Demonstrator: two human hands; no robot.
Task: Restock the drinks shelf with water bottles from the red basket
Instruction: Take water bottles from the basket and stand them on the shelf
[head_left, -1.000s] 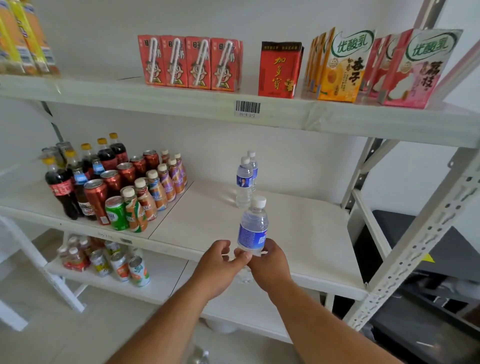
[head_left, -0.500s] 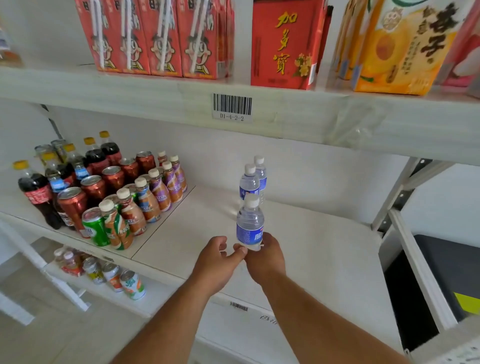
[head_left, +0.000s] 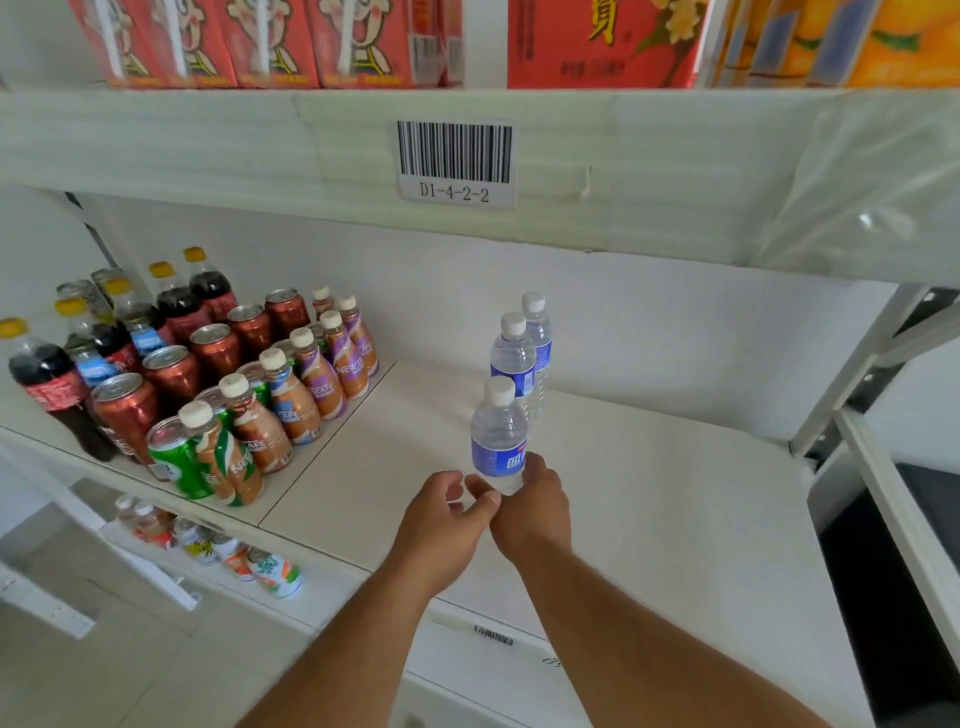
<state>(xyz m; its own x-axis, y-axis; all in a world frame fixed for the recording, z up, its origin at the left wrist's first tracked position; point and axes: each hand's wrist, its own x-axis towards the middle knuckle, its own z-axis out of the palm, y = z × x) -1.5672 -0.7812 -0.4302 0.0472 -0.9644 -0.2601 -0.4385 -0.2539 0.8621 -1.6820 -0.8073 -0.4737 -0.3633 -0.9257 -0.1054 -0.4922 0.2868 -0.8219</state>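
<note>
A person's right hand (head_left: 535, 506) grips the base of a water bottle (head_left: 498, 434) held upright at the middle shelf (head_left: 649, 519); whether its base touches the shelf surface cannot be told, as the hand covers it. The left hand (head_left: 447, 514) sits just beside the right, its thumb touching the bottle's lower edge and its fingers loosely curled, so both hands close on the same bottle. The bottle has a white cap and a blue label. Directly behind it, farther back on the same shelf, stand two more water bottles (head_left: 519, 358) in a line, upright and close together. To the left on this shelf, well apart from the water, stands a block of other drinks: cola bottles (head_left: 47, 379) with yellow caps, red cans (head_left: 171, 371), a green can (head_left: 174, 457) and coffee bottles (head_left: 291, 395) with white caps. The upper shelf (head_left: 208, 145) carries a barcode label (head_left: 456, 163) reading D1-4-2-2 and red drink cartons (head_left: 270, 41). A lower shelf holds more cans (head_left: 272, 571).
</note>
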